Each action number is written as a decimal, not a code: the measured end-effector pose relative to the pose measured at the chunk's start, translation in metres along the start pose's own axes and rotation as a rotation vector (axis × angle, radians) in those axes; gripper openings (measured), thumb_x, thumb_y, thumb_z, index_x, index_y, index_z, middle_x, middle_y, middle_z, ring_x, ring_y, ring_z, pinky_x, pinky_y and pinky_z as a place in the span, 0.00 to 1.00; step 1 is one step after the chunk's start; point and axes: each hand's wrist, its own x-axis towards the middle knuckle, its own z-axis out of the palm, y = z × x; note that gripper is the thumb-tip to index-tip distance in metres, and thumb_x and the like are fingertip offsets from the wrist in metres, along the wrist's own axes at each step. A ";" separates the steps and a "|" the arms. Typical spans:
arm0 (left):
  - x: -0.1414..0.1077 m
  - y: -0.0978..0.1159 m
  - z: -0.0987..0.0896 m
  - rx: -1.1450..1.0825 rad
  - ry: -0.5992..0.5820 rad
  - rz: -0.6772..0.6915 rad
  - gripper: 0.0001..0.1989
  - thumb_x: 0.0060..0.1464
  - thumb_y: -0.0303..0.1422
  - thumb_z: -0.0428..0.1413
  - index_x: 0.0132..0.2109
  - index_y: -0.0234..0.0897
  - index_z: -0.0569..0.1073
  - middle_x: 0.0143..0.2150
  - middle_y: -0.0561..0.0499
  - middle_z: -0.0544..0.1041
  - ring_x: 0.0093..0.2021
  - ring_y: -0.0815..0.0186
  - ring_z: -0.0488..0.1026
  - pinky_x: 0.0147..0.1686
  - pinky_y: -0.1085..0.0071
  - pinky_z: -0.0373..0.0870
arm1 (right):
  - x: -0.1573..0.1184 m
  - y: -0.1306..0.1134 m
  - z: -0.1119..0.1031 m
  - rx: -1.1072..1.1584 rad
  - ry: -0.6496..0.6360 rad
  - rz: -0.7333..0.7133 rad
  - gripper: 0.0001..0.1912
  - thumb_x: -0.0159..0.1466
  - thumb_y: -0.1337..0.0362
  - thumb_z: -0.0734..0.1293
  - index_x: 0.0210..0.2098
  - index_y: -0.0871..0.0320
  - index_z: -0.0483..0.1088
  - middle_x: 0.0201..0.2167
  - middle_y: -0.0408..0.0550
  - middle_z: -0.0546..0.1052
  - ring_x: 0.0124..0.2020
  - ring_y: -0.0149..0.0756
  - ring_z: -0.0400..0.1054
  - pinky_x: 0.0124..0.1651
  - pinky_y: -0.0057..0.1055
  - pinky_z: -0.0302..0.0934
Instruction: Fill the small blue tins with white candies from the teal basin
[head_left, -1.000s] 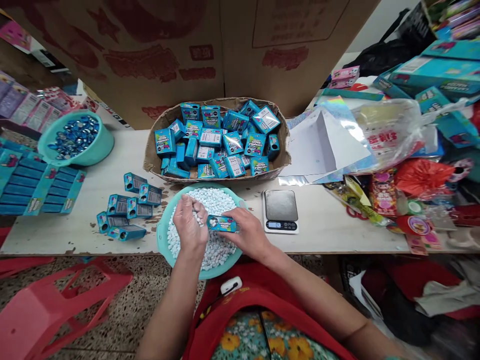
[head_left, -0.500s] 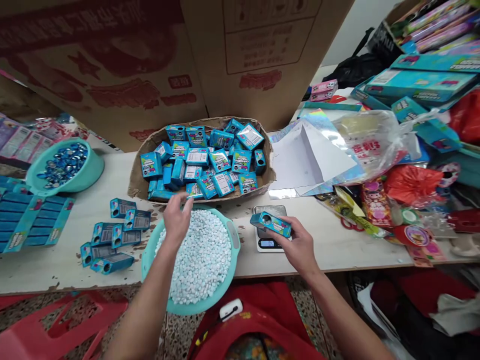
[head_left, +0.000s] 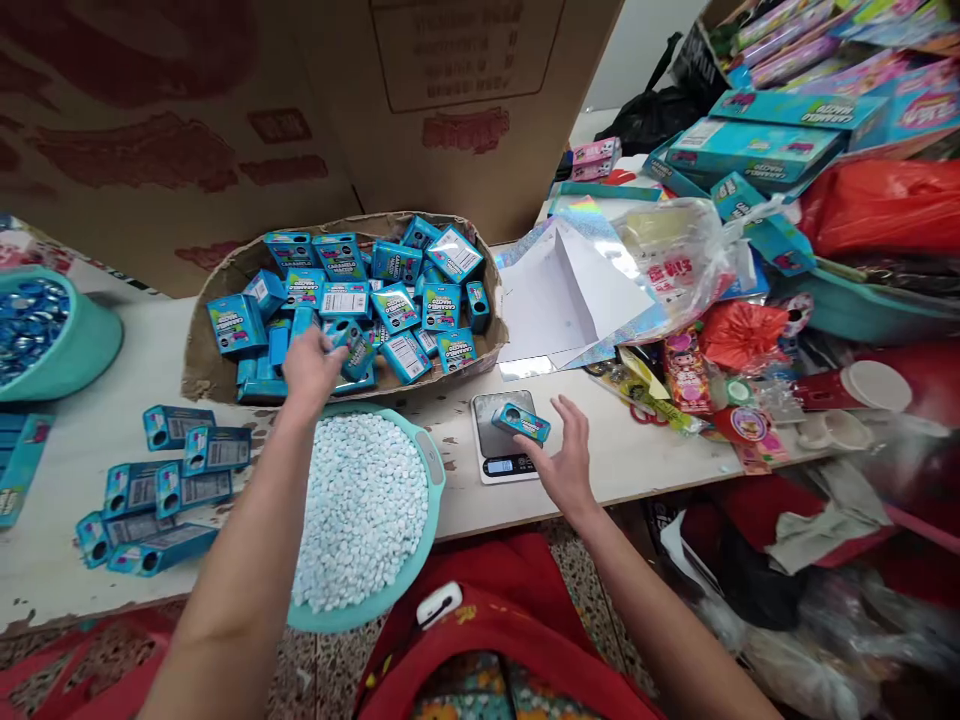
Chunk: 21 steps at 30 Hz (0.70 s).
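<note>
A shallow cardboard tray (head_left: 196, 372), its edge rough and torn, holds many small blue candy boxes (head_left: 397, 306). My left hand (head_left: 309, 372) reaches into its near side, thumb and fingers closed on one tilted small blue candy box (head_left: 354, 346). Another small blue candy box (head_left: 523, 421), with a round hole in its end, lies on a digital scale (head_left: 491, 436) with a lit display. My right hand (head_left: 564, 455) is open just right of that box, fingers apart. Below my left hand stands a teal bowl (head_left: 424, 500) filled with pale blue and white candies (head_left: 364, 515).
Several holed boxes (head_left: 165, 490) lie at left, near a teal bowl of shiny blue pieces (head_left: 71, 340). A large carton (head_left: 300, 130) stands behind the tray. White paper (head_left: 555, 300), plastic bags (head_left: 667, 260) and packages crowd the right.
My right hand has let go of its box, which now lies on the scale. My left hand has moved from above the candies into the tray and taken hold of a box. The view has shifted right.
</note>
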 end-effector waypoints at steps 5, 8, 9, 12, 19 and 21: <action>-0.092 -0.014 -0.044 -0.775 0.105 0.091 0.16 0.41 0.38 0.63 0.32 0.38 0.64 0.41 0.48 0.73 0.43 0.60 0.72 0.42 0.66 0.69 | -0.014 -0.066 0.006 0.164 -0.057 -0.170 0.26 0.59 0.63 0.69 0.56 0.54 0.61 0.54 0.55 0.66 0.57 0.45 0.60 0.60 0.50 0.56; -0.151 -0.012 -0.047 -0.949 0.035 0.144 0.16 0.41 0.32 0.65 0.35 0.38 0.66 0.46 0.48 0.73 0.48 0.61 0.71 0.48 0.65 0.67 | -0.025 -0.097 0.022 0.337 -0.186 -0.150 0.26 0.60 0.63 0.69 0.56 0.53 0.60 0.53 0.54 0.67 0.56 0.44 0.61 0.55 0.46 0.62; -0.167 -0.011 -0.045 -0.964 0.003 0.155 0.17 0.41 0.31 0.65 0.38 0.38 0.66 0.47 0.48 0.72 0.49 0.62 0.71 0.49 0.65 0.67 | -0.028 -0.104 0.027 0.384 -0.217 -0.127 0.26 0.60 0.62 0.68 0.57 0.53 0.60 0.53 0.54 0.66 0.55 0.43 0.62 0.54 0.44 0.64; -0.205 -0.003 -0.041 -0.951 -0.039 0.109 0.18 0.44 0.30 0.63 0.43 0.40 0.67 0.47 0.48 0.71 0.48 0.63 0.70 0.48 0.67 0.67 | -0.042 -0.118 0.035 0.403 -0.219 -0.115 0.31 0.60 0.61 0.68 0.60 0.53 0.55 0.57 0.56 0.63 0.58 0.45 0.59 0.56 0.46 0.63; -0.254 -0.002 -0.052 -0.928 -0.335 0.015 0.16 0.51 0.36 0.59 0.46 0.40 0.68 0.42 0.48 0.74 0.40 0.64 0.73 0.41 0.69 0.71 | -0.075 -0.137 0.036 0.402 -0.423 -0.126 0.50 0.51 0.58 0.74 0.65 0.55 0.45 0.64 0.58 0.55 0.65 0.50 0.49 0.64 0.50 0.48; -0.245 -0.017 -0.052 -0.933 -0.378 0.059 0.16 0.55 0.39 0.55 0.49 0.40 0.67 0.45 0.46 0.74 0.43 0.61 0.73 0.44 0.64 0.70 | -0.080 -0.138 0.037 0.517 -0.471 0.065 0.44 0.51 0.61 0.73 0.62 0.55 0.51 0.60 0.56 0.61 0.61 0.47 0.56 0.63 0.45 0.53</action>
